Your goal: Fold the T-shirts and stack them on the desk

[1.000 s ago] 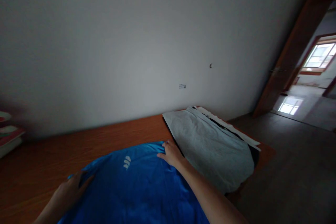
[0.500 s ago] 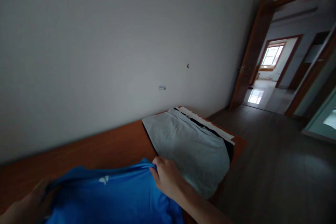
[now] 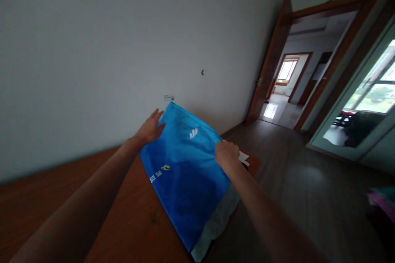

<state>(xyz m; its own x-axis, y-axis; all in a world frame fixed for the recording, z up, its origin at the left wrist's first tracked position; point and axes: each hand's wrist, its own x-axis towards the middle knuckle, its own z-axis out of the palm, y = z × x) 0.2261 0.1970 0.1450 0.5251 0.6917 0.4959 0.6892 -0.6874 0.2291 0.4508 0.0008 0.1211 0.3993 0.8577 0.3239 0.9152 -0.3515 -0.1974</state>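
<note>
A blue T-shirt [image 3: 185,160] with a white wing-like mark and some lettering spreads out in front of me, tilted over a grey garment [image 3: 217,218]. My left hand [image 3: 151,128] is at its upper left edge, thumb on the front and fingers at the edge; the exact grip is partly hidden. On the upper right edge, my right hand [image 3: 226,154] is closed round the fabric. Most of the grey garment lies hidden beneath the blue cloth. White cloth [image 3: 243,157] peeks out beyond my right hand.
Everything lies on a reddish-brown wooden surface [image 3: 123,213] along a pale wall [image 3: 108,49]. A brown door [image 3: 271,57] stands open at the right, beside a mirror-like panel [image 3: 354,119]. Grey flooring [image 3: 293,181] runs along the right, with colourful cloth [image 3: 382,201] at the edge.
Both hands have moved forward and up with the blue T-shirt. It was bunched near me to the left; now it is spread over the grey garment. The view has shifted right.
</note>
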